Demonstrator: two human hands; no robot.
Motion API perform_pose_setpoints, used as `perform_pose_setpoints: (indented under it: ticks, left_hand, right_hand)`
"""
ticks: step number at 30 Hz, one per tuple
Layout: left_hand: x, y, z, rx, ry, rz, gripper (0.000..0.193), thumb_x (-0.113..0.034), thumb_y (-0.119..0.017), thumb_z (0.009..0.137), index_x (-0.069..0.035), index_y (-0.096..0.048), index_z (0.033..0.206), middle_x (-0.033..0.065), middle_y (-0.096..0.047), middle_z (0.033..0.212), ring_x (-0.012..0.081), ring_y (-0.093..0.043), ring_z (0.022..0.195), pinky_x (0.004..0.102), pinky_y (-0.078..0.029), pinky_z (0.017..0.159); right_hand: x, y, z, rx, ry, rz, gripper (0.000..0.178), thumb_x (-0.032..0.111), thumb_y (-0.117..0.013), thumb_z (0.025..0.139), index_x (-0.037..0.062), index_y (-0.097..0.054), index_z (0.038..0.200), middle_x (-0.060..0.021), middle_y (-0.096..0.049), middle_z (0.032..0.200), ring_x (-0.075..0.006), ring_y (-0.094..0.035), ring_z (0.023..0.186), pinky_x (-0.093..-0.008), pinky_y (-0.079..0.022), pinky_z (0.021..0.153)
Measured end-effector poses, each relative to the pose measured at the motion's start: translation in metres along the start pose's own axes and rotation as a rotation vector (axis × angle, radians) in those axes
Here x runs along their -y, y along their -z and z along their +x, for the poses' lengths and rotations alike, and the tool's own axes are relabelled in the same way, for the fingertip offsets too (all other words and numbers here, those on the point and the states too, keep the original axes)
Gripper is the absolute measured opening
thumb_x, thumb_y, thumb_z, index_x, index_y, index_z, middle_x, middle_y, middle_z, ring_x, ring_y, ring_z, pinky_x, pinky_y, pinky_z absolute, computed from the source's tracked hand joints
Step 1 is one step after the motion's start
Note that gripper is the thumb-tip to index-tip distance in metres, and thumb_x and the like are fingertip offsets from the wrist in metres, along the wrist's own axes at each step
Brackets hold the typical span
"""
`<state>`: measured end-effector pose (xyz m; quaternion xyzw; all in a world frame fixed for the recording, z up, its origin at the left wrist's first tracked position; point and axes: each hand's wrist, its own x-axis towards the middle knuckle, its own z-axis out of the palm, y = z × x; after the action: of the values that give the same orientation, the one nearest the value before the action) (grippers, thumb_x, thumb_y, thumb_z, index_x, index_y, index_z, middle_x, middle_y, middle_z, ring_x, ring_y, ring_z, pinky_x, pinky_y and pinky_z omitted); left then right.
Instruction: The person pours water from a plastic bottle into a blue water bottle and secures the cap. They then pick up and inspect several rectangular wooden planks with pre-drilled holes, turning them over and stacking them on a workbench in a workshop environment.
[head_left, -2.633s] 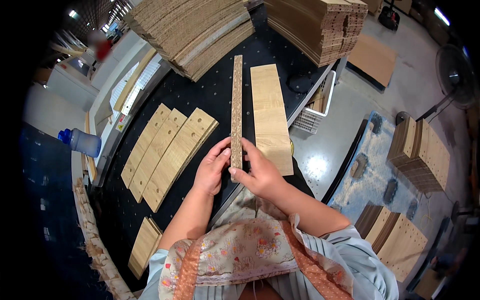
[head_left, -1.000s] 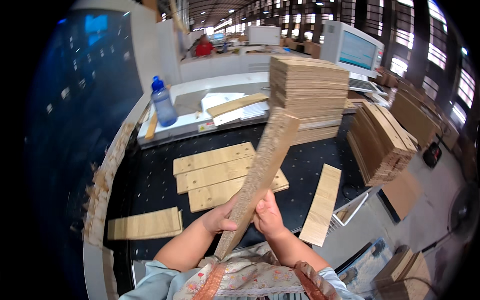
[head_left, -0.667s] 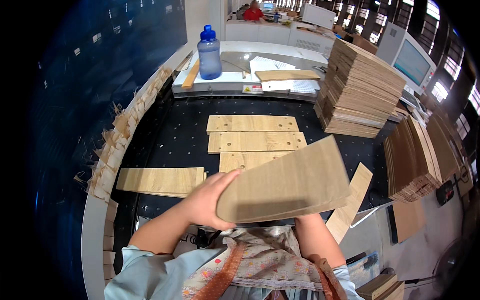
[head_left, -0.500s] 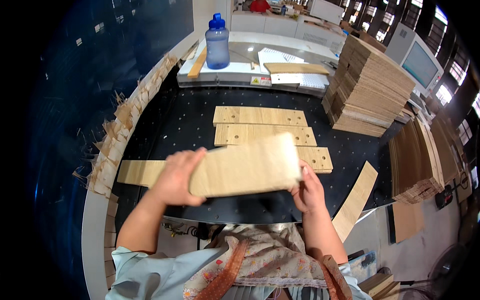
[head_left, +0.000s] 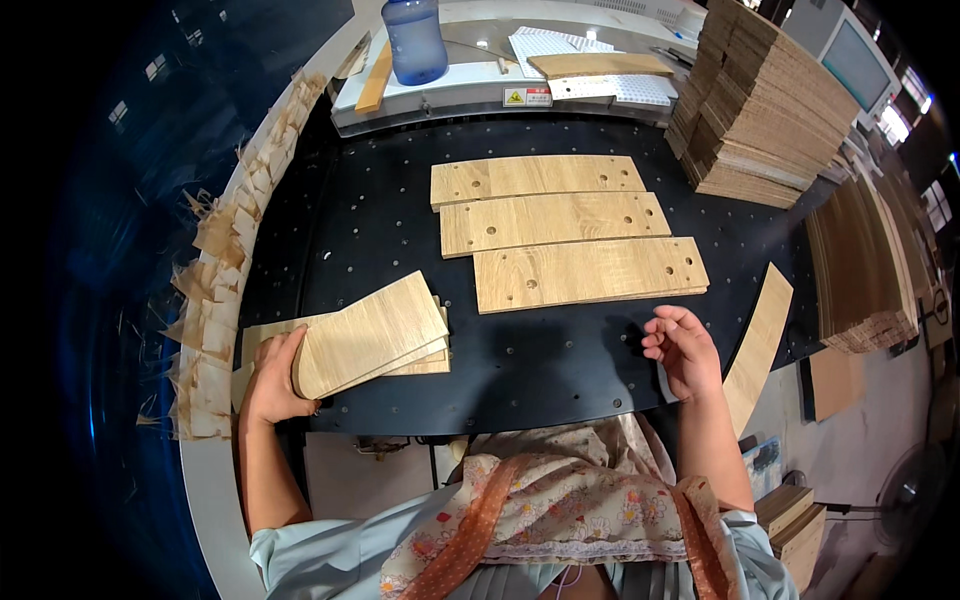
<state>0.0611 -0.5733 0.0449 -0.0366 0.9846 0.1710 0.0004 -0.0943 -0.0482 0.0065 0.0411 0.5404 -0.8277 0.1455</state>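
My left hand (head_left: pixel 274 378) grips the rounded left end of a pale wood-grain board (head_left: pixel 370 335), thumb on the near side and fingers at the far side. That board lies slantwise over other boards (head_left: pixel 425 366) at the table's near left. Raised over the near right of the table, my right hand (head_left: pixel 685 350) holds nothing, its fingers loosely curled and a little apart. Ahead lie three rows of drilled wooden boards: a far one (head_left: pixel 540 177), a middle one (head_left: pixel 560 222) and a near one (head_left: pixel 600 270), which looks stacked.
The black table (head_left: pixel 380 220) is dotted with small holes. A narrow board (head_left: pixel 760 345) sticks out over its right edge. Tall stacks of brown sheets (head_left: pixel 750 110) stand at the right. A blue bottle (head_left: pixel 415 45) sits on the machine ledge at the back. Torn tape (head_left: pixel 225 250) lines the left side.
The board that both hands held up at the centre is now down at the left, under my left hand. My right hand has let go and moved right. The view has tilted down.
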Motion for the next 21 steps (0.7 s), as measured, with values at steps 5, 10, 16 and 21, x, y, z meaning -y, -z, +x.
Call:
perform_pose_setpoints:
  ticks: [5,10,16,21]
  left_hand:
    - [0.007,0.008,0.009,0.113,0.030,0.014,0.104,-0.010,-0.077,0.038,-0.009,-0.041,0.136,0.0150,-0.048,0.123,0.0381,-0.038,0.123,0.0462,-0.025,0.108]
    - [0.025,0.005,0.023,0.142,-0.035,0.216,0.106,-0.006,-0.078,0.042,-0.013,-0.037,0.140,0.0127,-0.033,0.143,0.0354,-0.020,0.138,0.0536,-0.015,0.111]
    - [-0.026,0.010,0.056,0.273,-0.035,0.270,0.126,-0.018,-0.088,0.040,-0.017,-0.021,0.147,0.0154,-0.017,0.152,0.0300,-0.009,0.143,0.0539,-0.009,0.113]
    - [-0.054,-0.011,0.070,0.303,-0.236,0.304,0.123,-0.023,-0.088,0.039,-0.016,-0.025,0.145,0.0179,-0.030,0.143,0.0321,-0.022,0.137,0.0506,-0.011,0.114]
  right_hand:
    - [0.000,-0.024,0.007,-0.006,-0.018,-0.067,0.017,0.011,-0.055,0.091,0.0032,-0.057,0.106,-0.0070,-0.063,0.090,-0.0141,-0.061,0.075,-0.0252,-0.050,0.067]
    - [-0.007,-0.031,0.014,0.010,-0.043,-0.076,0.016,0.012,-0.056,0.091,0.0035,-0.058,0.105,-0.0069,-0.064,0.090,-0.0137,-0.061,0.075,-0.0249,-0.050,0.067]
    - [-0.015,-0.036,0.013,0.031,-0.065,-0.101,0.016,0.011,-0.058,0.090,0.0040,-0.059,0.104,-0.0064,-0.064,0.090,-0.0130,-0.062,0.076,-0.0235,-0.050,0.068]
    - [-0.017,-0.032,0.004,0.045,-0.068,-0.119,0.017,0.011,-0.059,0.090,0.0040,-0.059,0.105,-0.0055,-0.065,0.091,-0.0118,-0.061,0.076,-0.0227,-0.049,0.068]
